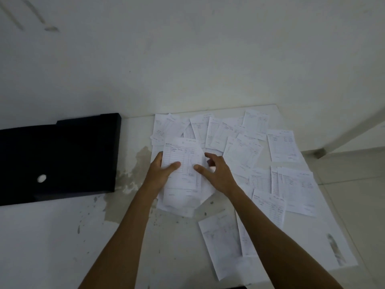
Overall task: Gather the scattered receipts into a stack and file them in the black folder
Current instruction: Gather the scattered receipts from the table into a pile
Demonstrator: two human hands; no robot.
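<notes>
My left hand (pixel 161 172) pinches the stack (pixel 181 174), right hand (pixel 216 174) spread beside it, and the loose receipts (pixel 241 153) lie to its right, nearer that hand.

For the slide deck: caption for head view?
Both hands gather white paper receipts beside flat black folder.

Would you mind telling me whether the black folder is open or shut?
Shut: the black folder lies flat, cover down, no papers showing inside.
</notes>
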